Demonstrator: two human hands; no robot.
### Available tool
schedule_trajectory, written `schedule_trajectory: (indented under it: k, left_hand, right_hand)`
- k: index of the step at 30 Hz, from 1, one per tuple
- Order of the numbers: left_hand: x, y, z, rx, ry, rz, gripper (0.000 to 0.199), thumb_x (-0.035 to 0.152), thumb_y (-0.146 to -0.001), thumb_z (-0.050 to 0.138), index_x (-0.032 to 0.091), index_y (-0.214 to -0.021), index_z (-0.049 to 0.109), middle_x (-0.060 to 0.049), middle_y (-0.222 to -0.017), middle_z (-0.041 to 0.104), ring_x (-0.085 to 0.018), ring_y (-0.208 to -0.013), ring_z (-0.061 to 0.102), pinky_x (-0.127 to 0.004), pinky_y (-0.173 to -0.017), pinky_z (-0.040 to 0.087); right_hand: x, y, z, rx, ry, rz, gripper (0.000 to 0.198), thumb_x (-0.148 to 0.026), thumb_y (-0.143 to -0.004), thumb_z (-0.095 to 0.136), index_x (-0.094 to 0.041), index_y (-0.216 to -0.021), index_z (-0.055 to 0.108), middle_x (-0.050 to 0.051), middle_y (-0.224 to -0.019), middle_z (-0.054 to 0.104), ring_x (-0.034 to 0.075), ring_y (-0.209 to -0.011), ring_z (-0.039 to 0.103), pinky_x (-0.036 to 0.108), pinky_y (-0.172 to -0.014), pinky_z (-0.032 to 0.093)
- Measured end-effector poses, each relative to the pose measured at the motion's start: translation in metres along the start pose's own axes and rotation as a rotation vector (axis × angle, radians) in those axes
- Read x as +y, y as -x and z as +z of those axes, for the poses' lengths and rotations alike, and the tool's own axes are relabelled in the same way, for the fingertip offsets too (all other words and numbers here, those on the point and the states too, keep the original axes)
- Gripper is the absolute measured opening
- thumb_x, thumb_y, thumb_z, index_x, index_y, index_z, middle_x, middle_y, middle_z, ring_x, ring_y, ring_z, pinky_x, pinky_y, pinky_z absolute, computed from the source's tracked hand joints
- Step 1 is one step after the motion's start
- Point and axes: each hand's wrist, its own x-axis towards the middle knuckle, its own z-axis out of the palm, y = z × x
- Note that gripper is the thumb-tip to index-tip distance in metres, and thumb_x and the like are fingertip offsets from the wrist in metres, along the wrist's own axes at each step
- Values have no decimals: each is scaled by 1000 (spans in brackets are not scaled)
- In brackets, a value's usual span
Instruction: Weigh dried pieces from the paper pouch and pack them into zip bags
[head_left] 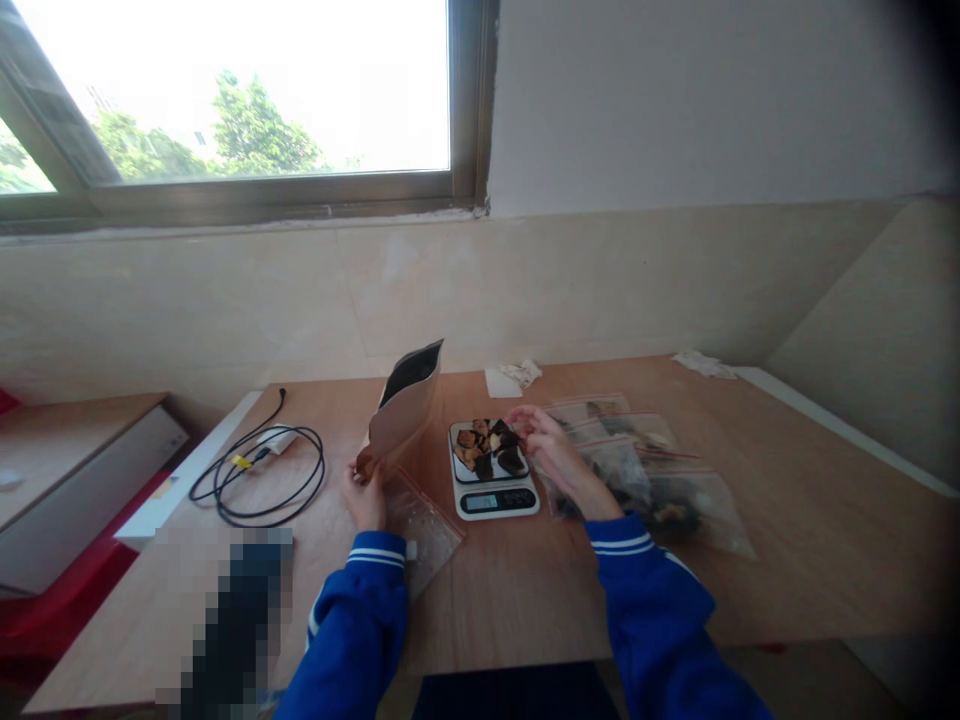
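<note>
My left hand (365,492) is closed on the lower edge of a kraft stand-up pouch (405,415), which tilts up with its dark-lined mouth open. A white kitchen scale (499,502) with a lit display stands in the middle of the table. Several dried brown and blackish pieces (487,447) are heaped on its platform; their exact kind is unclear. At the scale's right edge is my right hand (551,455), its fingers loosely bent and apart, the tips beside the pieces. A clear zip bag (427,540) with a red seal line lies flat by my left wrist.
Several clear zip bags (701,505) with dried contents lie overlapping to the right. A coiled black cable (217,490) with a white adapter (276,439) is at the left. Crumpled tissue (523,373) lies at the back. A pixelated dark patch (236,620) covers the near left.
</note>
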Motion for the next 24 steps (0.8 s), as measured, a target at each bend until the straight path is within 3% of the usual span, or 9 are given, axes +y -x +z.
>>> schedule_trajectory:
  k: [5,9,15,24]
  left_hand:
    - [5,1,0,3,-16,-35,41,35,-56,76,16,-85,55,-2,-78,63,-16,-70,61,-28,-65,49]
    - [5,1,0,-10,-21,-28,40,34,-57,76,16,-86,56,-3,-81,64,-16,-71,62,-28,-65,49]
    - [3,1,1,-8,-19,-18,41,36,-58,76,16,-88,56,-4,-83,65,-16,-71,62,-28,-64,49]
    - [7,3,1,-7,-32,-37,41,39,-58,75,16,-86,55,-3,-81,65,-16,-68,62,-28,-63,49]
  right_hand:
    - [13,8,-1,105,40,-94,35,-14,-55,63,-22,-89,60,1,-92,65,16,-83,58,28,-77,47]
    - [29,19,-5,82,133,-109,30,-24,-61,73,-22,-88,62,3,-92,66,19,-88,62,35,-86,48]
    - [49,29,-9,41,212,-138,32,-37,-62,77,-21,-86,62,4,-88,68,19,-84,66,36,-85,52]
    - [54,30,-3,16,400,-232,18,-31,-76,65,-20,-90,63,5,-90,68,19,-85,66,36,-82,53]
